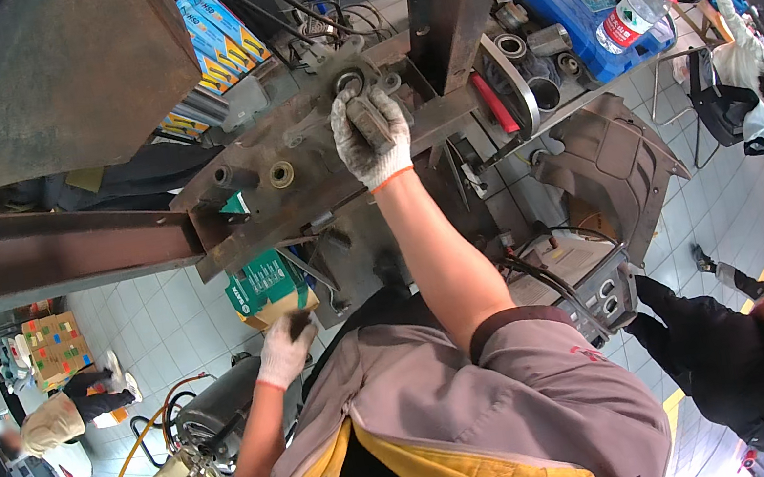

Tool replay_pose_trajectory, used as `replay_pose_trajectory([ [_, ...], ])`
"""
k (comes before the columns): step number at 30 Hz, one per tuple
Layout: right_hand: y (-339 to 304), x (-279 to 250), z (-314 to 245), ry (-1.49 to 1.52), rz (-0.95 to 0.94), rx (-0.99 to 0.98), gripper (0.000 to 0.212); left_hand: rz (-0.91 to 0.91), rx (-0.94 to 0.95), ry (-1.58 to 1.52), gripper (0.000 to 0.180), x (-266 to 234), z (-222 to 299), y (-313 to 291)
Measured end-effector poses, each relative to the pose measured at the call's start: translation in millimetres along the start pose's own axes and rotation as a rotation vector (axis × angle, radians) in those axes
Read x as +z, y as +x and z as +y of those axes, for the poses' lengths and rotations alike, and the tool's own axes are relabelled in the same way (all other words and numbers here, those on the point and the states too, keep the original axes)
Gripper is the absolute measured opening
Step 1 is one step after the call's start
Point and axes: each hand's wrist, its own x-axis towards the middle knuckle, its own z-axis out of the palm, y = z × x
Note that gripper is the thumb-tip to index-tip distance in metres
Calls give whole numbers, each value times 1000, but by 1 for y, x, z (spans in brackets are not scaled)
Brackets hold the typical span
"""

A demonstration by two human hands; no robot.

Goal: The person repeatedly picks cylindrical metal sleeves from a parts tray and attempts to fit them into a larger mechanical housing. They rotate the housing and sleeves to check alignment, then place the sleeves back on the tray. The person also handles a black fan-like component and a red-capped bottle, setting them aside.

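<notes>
My right hand, in a white knit glove, reaches out over a rusty steel frame. It is closed on a dark metal block. Just beyond its fingertips a grey metal casting with a round bore rests on the frame. A short metal tube and a brass-coloured ring lie to the left on the same steel. Lower left, close to my body, my gloved left hand is closed around something small and dark, mostly hidden by the fingers.
Steel uprights flank the frame. To the right, a tray holds metal sleeves and a red-handled tool, beside a blue case with a bottle. A green box stands below left. Other people are around the room.
</notes>
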Motion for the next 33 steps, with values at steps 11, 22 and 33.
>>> replay_pose_trajectory([
  [11, 10, -47, 10, -44, 132, -215, 54, -99, -184, -140, 41, 14, -79, 1],
  [22, -373, -88, -121, -1658, 1048, -354, 46, -468, 39, 21, 42, 33, -56, 102],
  [33, -519, -174, -141, -1538, 1447, -1025, 55, -679, 378, 416, 49, 89, 69, 198],
])
